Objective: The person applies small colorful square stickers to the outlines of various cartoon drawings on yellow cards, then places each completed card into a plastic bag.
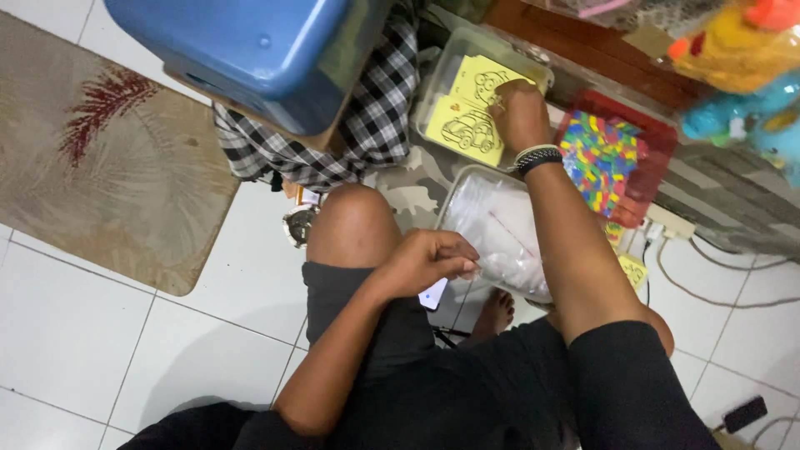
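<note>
We find the right hand (518,112) closed on the yellow picture cards (468,117) in the clear tray (433,87) on the floor. The left hand (429,258) pinches a clear plastic bag (500,233) at the near tray's edge. We judge bagging underway; the next move needs the bag mouth open.

White tiled floor (100,333) with grey grout lines; beige leaf-patterned rug (100,158) at left; blue plastic stool (250,50) above.
</note>
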